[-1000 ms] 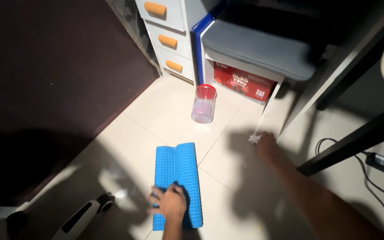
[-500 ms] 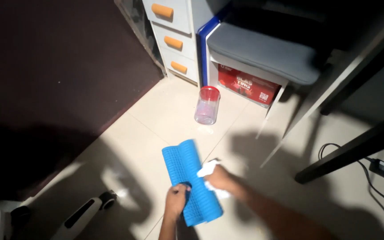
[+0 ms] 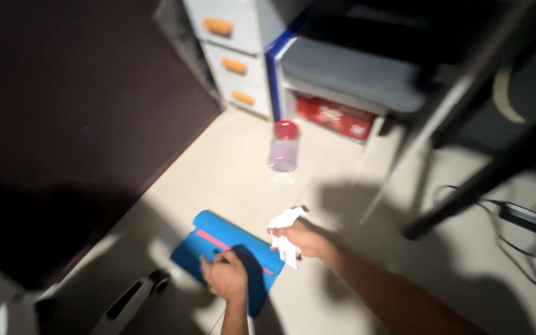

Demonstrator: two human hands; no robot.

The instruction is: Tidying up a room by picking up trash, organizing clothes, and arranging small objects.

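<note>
Your left hand is down on the blue mat, fingers curled over its near edge, so it looks like you're gripping the mat, though the blur makes it hard to say how tight. The mat sits on the pale tiled floor, right under that hand and just left of your right hand. Your right hand is closed around a crumpled white cloth, which pokes out above and hangs below your fist, right at the mat's far right edge; can't tell if cloth and mat actually touch.

The mat's long axis runs diagonally, from upper left near the dark rug down to lower right toward you. A pink stripe shows along it, and one end looks rolled or folded over.

Whole shot is motion-blurred. Your left hand and its shadow cover the mat's near corner. Farther off, well apart from both hands, a clear jar with a red lid stands upright on the floor by the white drawers.
</note>
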